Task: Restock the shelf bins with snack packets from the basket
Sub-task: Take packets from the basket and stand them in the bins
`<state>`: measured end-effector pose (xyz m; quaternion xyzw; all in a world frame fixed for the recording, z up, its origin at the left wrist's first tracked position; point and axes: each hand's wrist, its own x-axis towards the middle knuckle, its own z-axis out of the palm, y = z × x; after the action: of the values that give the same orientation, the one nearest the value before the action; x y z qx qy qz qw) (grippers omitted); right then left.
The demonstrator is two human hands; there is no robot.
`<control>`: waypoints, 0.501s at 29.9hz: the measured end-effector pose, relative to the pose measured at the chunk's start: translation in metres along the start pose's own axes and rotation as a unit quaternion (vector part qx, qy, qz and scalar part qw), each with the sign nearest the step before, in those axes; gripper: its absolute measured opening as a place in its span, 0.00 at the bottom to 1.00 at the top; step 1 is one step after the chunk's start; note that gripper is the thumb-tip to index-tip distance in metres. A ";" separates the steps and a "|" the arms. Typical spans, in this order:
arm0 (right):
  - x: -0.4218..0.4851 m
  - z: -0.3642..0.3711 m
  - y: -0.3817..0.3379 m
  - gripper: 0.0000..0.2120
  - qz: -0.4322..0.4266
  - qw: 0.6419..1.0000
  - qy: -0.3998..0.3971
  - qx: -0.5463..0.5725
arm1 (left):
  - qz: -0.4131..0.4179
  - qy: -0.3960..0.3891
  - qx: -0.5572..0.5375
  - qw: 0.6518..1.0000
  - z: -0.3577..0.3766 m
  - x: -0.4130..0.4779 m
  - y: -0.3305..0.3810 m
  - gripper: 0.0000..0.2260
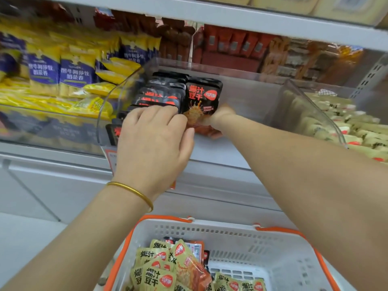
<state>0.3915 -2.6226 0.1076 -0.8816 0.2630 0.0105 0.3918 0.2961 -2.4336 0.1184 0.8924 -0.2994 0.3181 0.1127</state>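
Restocking is partly done: black packets (168,93) stand in the bin (241,95) at 12 o'clock, left hand (155,137) pressing them, right hand (220,117) pinching one; basket (241,234) at 6 o'clock holds yellow packets (168,267).

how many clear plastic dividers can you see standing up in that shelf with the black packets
2. One clear divider curves up left of the black packets; the other clear divider rises on the right, beside the pale packets. Others may sit out of frame.
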 end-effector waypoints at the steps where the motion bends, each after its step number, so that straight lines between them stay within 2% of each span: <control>1: -0.009 -0.005 -0.002 0.19 -0.002 1.000 -0.012 -0.007 | 0.005 0.020 -0.003 1.000 -0.001 -0.001 0.001 0.16; 4: -0.043 -0.028 -0.010 0.08 -0.036 0.999 -0.006 -0.022 | 0.037 0.106 -0.014 0.994 -0.010 -0.006 0.012 0.12; 6: -0.076 -0.046 -0.013 0.12 -0.077 0.997 0.027 -0.006 | 0.060 0.153 -0.033 0.986 -0.020 -0.014 0.027 0.10; 8: -0.130 -0.065 -0.005 0.12 -0.145 0.988 0.052 0.034 | 0.088 0.158 -0.065 0.981 -0.028 -0.027 0.048 0.09; 11: -0.205 -0.084 0.040 0.11 -0.215 0.974 0.026 0.072 | 0.133 0.067 -0.110 0.983 -0.019 -0.056 0.077 0.08; 13: -0.227 -0.078 0.085 0.10 -0.179 0.981 -0.042 0.061 | 0.147 -0.060 -0.114 0.981 -0.002 -0.082 0.095 0.10; 15: -0.223 -0.053 0.139 0.09 -0.083 0.989 -0.124 0.008 | 0.168 -0.190 -0.104 0.962 0.021 -0.112 0.109 0.13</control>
<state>0.1235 -2.6348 0.0990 -0.8891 0.1378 0.0851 0.4280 0.1713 -2.4771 0.0321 0.8563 -0.4929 0.1245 0.0912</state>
